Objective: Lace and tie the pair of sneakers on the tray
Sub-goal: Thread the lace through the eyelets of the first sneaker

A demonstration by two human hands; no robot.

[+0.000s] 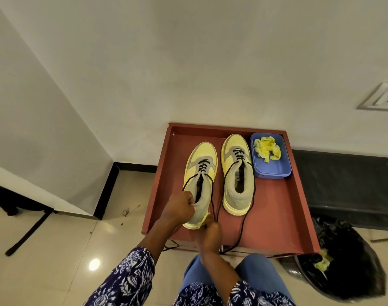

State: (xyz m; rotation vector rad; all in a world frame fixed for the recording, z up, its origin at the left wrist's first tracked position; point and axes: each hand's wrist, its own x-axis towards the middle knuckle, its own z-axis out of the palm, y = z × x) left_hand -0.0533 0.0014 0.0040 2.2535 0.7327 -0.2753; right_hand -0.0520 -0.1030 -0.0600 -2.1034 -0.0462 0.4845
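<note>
Tiled floor, white wall corner; red tray (274, 208) sits low against the wall, directly ahead of the hands. Two yellow-grey sneakers on it, toes to the wall. Left hand (179, 208) grips the collar of the left sneaker (199, 173). Right hand (208, 236), just below that heel, pinches one black lace (213, 195) end. The right sneaker (237, 171) sits beyond the right hand, untouched, its lace trailing off the tray's near edge. Both shoes are laced only through the lower eyelets, so upper eyelets and bows likely remain. Blue tub (271, 168) with yellow paper lies past the right sneaker; black bin bag (352, 261) sits right of the right hand. Handling: shoes look light, padded collar will squash, so steady by heel or sole. Laces are thin and limp; take them at the tips to thread.
</note>
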